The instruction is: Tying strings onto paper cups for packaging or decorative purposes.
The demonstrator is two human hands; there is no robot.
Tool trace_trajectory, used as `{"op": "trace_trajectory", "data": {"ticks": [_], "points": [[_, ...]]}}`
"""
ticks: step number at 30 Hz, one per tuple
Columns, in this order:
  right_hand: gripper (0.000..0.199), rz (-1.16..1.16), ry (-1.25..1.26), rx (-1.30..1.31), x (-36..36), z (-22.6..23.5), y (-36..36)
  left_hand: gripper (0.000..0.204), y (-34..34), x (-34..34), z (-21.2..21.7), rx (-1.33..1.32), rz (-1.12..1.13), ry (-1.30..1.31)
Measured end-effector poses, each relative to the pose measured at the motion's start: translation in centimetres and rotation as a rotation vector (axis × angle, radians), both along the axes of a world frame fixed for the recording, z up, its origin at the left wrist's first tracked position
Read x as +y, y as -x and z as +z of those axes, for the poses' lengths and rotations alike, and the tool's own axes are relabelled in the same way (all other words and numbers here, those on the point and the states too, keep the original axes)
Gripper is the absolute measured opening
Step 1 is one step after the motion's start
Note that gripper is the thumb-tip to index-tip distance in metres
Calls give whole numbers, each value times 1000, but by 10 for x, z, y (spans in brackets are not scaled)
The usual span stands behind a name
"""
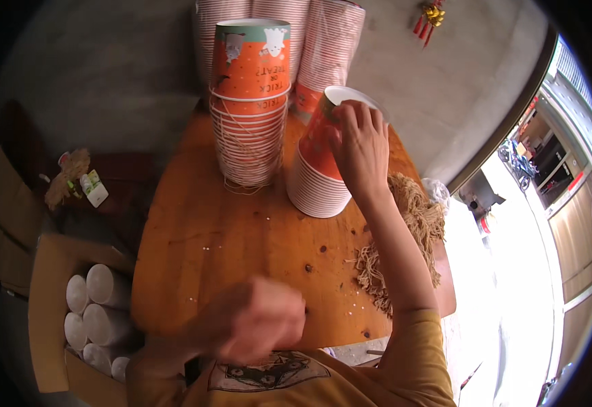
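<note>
My right hand (362, 139) grips the top orange paper cup (318, 144) of a nested stack (319, 193) on the wooden table (242, 261). Its thumb is on the near side of the cup and its fingers reach over by the white rim. That cup stands well out of the others and tilts slightly. Close to my chest, my left hand (265, 322) is smeared by motion, so its fingers cannot be made out. A taller stack of the same orange and green cups (252, 74) stands to the left, with thin string hanging around it.
More wrapped cup stacks (330, 41) stand against the wall. A bundle of tan string (415, 210) lies at the table's right side. On the left, a cardboard box (48, 312) holds several white cylinders (109, 285), near a small dark stand with odds and ends (94, 188).
</note>
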State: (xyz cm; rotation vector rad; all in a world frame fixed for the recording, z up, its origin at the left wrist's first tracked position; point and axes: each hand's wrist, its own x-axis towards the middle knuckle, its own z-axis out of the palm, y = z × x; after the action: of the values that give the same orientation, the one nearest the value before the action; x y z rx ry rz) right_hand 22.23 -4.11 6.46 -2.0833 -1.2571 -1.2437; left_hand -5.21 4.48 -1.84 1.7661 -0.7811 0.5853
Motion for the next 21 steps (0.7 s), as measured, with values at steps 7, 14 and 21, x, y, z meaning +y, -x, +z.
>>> {"op": "trace_trajectory", "data": {"ticks": [7, 14, 21], "points": [[18, 174, 1, 210, -11, 8, -29, 64, -131, 14, -58, 109, 503, -217], [17, 222, -13, 294, -10, 18, -40, 79, -183, 4, -85, 20, 715, -336], [14, 284, -118, 255, -28, 50, -48, 78, -200, -2, -90, -8, 689, -229]]}}
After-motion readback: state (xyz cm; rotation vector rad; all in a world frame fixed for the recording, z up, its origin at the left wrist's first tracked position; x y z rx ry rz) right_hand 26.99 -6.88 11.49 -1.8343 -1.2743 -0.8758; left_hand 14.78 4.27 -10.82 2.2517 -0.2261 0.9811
